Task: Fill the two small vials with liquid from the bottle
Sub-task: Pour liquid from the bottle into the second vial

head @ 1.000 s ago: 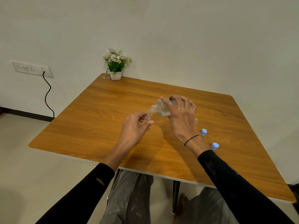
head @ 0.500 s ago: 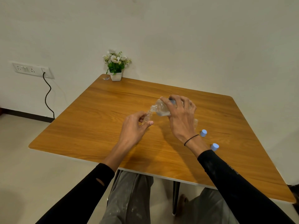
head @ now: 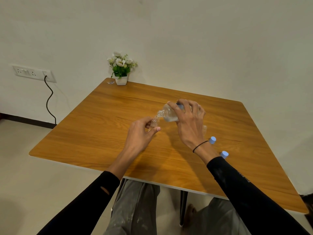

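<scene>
My right hand grips a clear plastic bottle tipped on its side, neck pointing left, with a little liquid pooled in its lower side. The bottle's mouth sits right over the top of a small clear vial, which my left hand pinches between thumb and fingers just above the table. A second clear vial stands behind my right wrist, mostly hidden. Two light blue caps lie on the table to the right of my right forearm.
The wooden table has a small white pot of flowers at its far left corner, beside a scrap of foil. A wall socket with a black cable is at the left. My knees show under the near edge.
Almost nothing has moved. Both hands hold the same pose with the bottle tipped over the vial.
</scene>
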Demonstrator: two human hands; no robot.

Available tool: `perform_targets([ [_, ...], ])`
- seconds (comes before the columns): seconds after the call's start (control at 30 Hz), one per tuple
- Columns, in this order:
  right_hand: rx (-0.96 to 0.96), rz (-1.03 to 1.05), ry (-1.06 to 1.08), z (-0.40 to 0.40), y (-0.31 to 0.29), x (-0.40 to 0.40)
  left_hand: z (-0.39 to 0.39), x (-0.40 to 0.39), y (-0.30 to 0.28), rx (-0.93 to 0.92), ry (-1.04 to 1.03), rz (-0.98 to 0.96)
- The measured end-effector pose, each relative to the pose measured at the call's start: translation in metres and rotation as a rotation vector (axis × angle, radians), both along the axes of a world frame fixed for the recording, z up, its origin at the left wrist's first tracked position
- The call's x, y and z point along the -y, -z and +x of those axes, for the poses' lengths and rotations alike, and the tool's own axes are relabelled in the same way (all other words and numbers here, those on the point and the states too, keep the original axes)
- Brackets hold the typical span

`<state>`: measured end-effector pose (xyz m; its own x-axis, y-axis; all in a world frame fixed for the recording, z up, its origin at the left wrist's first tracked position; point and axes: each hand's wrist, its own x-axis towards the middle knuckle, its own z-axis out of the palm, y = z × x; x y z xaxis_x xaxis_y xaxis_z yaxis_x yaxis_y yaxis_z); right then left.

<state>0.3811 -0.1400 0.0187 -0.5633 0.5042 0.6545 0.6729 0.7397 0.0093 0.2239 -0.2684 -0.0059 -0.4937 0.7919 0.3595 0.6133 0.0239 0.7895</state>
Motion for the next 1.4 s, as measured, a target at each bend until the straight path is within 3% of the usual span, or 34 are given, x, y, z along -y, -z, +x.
perform_targets([
  [0.9, -0.002, 0.001, -0.004, -0.003, 0.000, 0.002, -0.002, -0.001, 0.003, 0.021, 0.008, -0.011],
  [1.4, -0.068, -0.196, 0.015, -0.011, 0.010, 0.026, -0.004, 0.004, -0.004, 0.082, 0.021, 0.073],
])
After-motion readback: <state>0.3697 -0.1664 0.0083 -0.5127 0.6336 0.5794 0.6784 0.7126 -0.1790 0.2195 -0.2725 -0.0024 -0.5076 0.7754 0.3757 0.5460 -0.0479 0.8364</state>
